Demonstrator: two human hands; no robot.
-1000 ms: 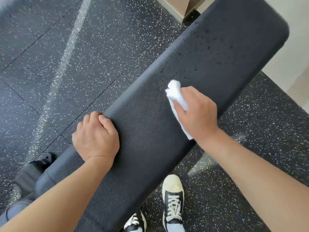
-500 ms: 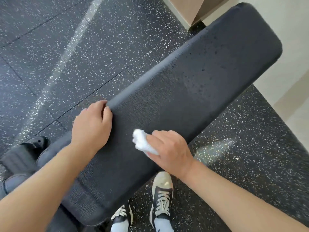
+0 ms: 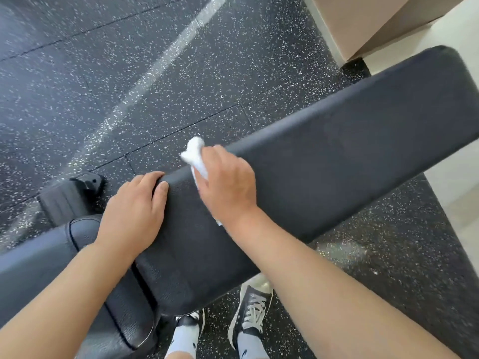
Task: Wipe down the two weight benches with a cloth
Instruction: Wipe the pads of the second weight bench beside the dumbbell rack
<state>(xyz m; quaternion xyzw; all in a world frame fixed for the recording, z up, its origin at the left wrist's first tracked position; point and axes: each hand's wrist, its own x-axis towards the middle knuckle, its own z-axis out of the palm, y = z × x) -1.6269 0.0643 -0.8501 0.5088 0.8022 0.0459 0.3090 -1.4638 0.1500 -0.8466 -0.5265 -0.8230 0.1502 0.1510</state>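
head view. against the frame half a second back, the right hand (image 3: 228, 187) has carried the white cloth (image 3: 195, 158) from the near edge of the bench pad (image 3: 337, 156) across to its far edge, where the pad rounds over toward the floor. the left hand (image 3: 134, 211) has stayed on the far edge, now just beside the right hand rather than well apart from it. more of the seat pad (image 3: 51, 252) shows at lower left than before, and the dark droplet marks noted a second ago on the far half of the pad are not discernible now; the picture is slightly blurred.

cloth and fingers: the cloth is bunched under the right palm, with the fingers curled down over it and holding it against the pad. a white lobe projects beyond the fingertips over the far edge, and a small corner shows at the wrist side. the left hand holds nothing; its fingers are bent over the pad's far edge with the thumb lying on the top surface.

surroundings: speckled black rubber floor (image 3: 129, 73), a black bench foot (image 3: 70, 195) at left, two laced shoes (image 3: 252, 307) beneath the near edge, a beige wall base (image 3: 363, 22) at top right.
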